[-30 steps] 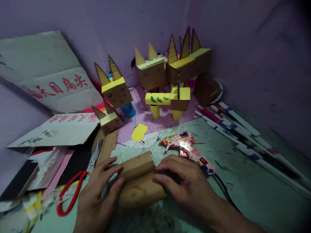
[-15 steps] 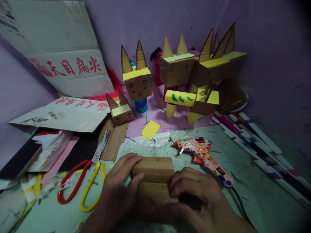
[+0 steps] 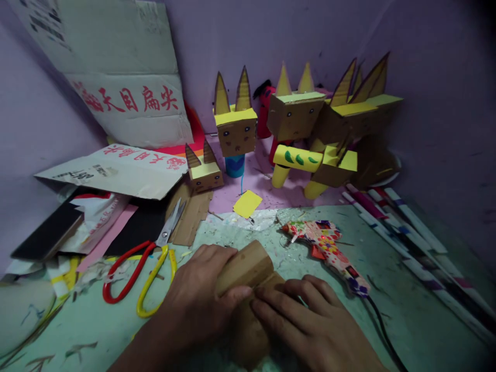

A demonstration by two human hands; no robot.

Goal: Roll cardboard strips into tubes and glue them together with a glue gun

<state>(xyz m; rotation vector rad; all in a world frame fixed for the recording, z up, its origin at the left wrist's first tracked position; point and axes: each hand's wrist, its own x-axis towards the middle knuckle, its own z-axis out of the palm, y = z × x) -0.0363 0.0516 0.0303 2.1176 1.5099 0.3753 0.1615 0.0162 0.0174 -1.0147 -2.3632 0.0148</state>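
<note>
Both hands are at a piece of brown cardboard [image 3: 248, 262], bent into a rounded roll at its far side. My left hand [image 3: 201, 292] is closed round the roll's left part, thumb along its near side. My right hand [image 3: 306, 318] presses its fingers together on the cardboard's right side, close to the left thumb. Part of the piece is hidden under the hands. Left of them lie scissors [image 3: 165, 237] with one red and one yellow handle. A flower-patterned hot glue gun [image 3: 327, 248] lies to the right, beyond my right hand.
Cardboard figures with pointed ears [image 3: 236, 134] stand at the back, beside a yellow leaf-patterned one [image 3: 298, 158]. Printed cardboard [image 3: 127, 98] leans on the left wall. Markers [image 3: 411, 227] lie at right. A yellow paper piece [image 3: 248, 204] lies mid-table. The glue gun's cord [image 3: 382, 325] runs towards me.
The cardboard roll has turned from level to slanting, its right end now farther away. My right hand has moved onto its near part with fingers straighter. The view has shifted slightly.
</note>
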